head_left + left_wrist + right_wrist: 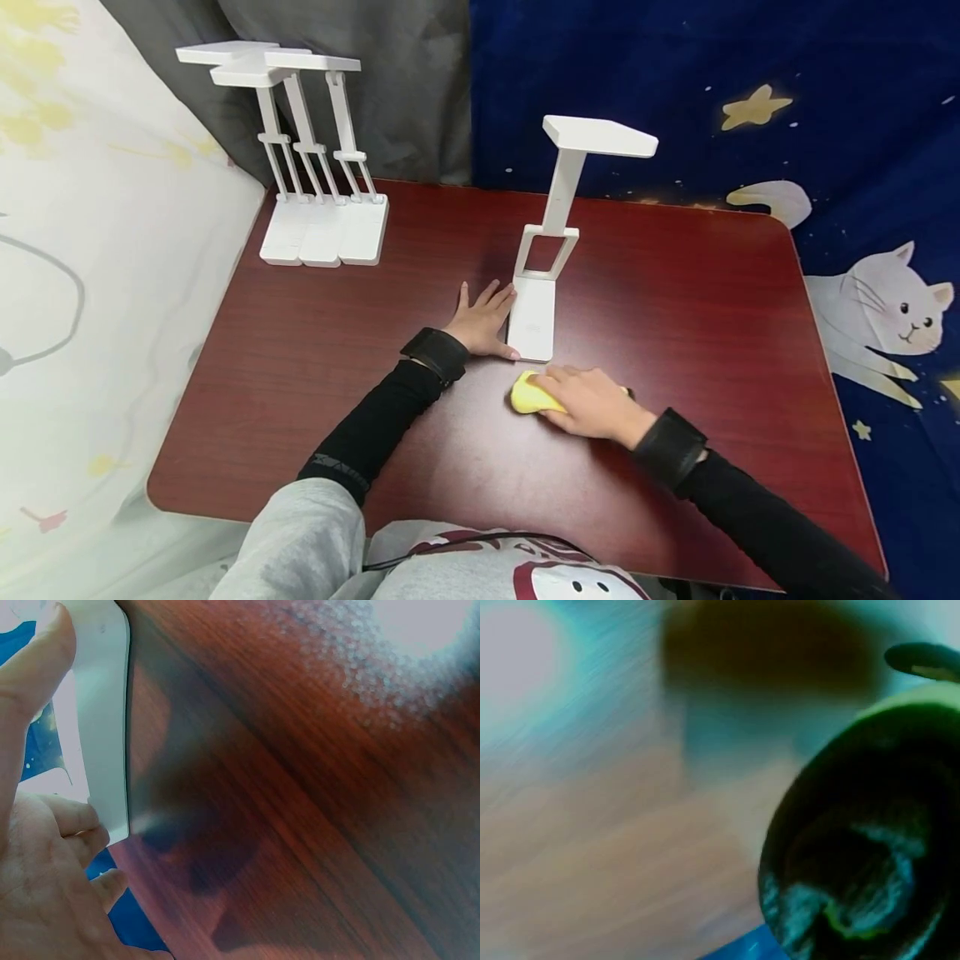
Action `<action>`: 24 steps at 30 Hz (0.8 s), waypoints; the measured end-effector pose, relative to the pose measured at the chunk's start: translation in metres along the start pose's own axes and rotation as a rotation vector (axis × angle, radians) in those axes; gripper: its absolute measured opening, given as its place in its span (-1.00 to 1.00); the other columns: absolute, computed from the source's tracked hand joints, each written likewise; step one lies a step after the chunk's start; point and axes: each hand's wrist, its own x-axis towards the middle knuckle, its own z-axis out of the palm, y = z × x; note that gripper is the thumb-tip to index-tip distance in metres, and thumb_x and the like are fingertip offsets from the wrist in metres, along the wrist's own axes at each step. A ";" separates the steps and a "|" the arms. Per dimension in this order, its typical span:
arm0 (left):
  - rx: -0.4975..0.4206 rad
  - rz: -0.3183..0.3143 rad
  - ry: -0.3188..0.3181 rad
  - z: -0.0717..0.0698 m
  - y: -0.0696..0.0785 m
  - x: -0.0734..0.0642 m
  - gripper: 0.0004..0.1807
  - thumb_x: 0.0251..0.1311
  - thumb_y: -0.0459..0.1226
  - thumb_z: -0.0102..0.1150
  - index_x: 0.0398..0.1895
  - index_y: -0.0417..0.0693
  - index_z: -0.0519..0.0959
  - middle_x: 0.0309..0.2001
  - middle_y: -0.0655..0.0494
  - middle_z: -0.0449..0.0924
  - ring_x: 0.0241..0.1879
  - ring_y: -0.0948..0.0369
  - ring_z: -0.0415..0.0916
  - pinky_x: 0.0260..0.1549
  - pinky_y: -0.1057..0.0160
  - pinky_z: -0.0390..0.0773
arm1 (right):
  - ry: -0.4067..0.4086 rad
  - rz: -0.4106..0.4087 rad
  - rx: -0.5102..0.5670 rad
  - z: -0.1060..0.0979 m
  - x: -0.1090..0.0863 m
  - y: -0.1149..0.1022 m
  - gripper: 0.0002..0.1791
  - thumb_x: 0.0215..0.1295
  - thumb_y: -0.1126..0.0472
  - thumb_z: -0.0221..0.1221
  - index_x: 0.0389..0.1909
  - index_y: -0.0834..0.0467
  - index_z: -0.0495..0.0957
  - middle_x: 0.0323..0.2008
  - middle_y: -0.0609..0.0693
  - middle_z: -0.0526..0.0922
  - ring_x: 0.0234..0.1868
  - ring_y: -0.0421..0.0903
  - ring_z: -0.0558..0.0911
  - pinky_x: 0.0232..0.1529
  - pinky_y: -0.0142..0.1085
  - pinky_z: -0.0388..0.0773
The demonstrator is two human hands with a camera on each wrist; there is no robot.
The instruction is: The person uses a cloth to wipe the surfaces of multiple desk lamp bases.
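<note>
Reddish tabletop (675, 333) bears a jointed white lamp (562, 193), left hand (480, 323) splayed against it, right hand (591, 402) gripping something yellow (531, 396).

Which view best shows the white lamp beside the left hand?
The head view: it shows the white lamp nearly whole, base to top panel. The left wrist view shows only part, close up, beside the left hand. The right wrist view is blurred; no lamp discernible.

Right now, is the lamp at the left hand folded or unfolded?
Unfolded: the lamp stands with its stem raised and head high above its base.
</note>
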 end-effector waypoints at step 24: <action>-0.004 0.012 0.021 0.007 -0.008 0.006 0.23 0.06 0.27 0.31 0.60 -0.10 -0.11 0.60 0.04 -0.23 0.56 0.05 -0.38 0.35 -0.33 -0.45 | 0.045 0.096 -0.155 0.020 0.031 -0.017 -0.44 0.13 0.02 0.33 0.16 0.11 0.54 -0.16 0.14 0.60 -0.31 0.08 0.63 -0.53 -0.08 0.59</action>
